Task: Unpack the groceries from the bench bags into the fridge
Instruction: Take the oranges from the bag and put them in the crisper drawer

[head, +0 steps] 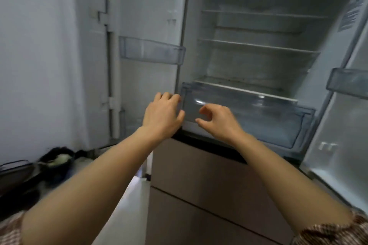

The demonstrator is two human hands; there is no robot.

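At centre frame: white two-door fridge [258,61], upper compartment exposed, both doors swung outward.

Interior: clear glass shelves [258,45] stacked one above another. Under the lowest shelf sits a transparent plastic crisper drawer [268,121] that spans the compartment's width, front face toward the camera.

Left door [143,6], centre left of the frame: carries one translucent plastic door bin [151,51] on its inner side.

Right door [342,129], right edge of the frame: a matching translucent bin [348,83]. Above it, upper right, is a printed label [352,12]; the text is too blurred to read.

Below the compartment, lower centre: flat beige drawer fronts [199,175], split by a dark seam.

Left hand [162,117]: back of the hand up, at the left end of the crisper drawer, fingers bent toward the corner where the drawer meets the fridge frame. Blur hides the contact, so I cannot tell whether it grips anything.

Right hand [219,123]: just to the right of the left hand, in front of the drawer's face. Fingers and thumb are loosely curled and apart, holding nothing. The hands are near each other but not touching.

Forearms are bare. Brown-and-white patterned sleeves [334,232] show at the lower corners.

Lower left: dark blurred objects [55,161] on a desk, one with a pale patch. I cannot identify them.
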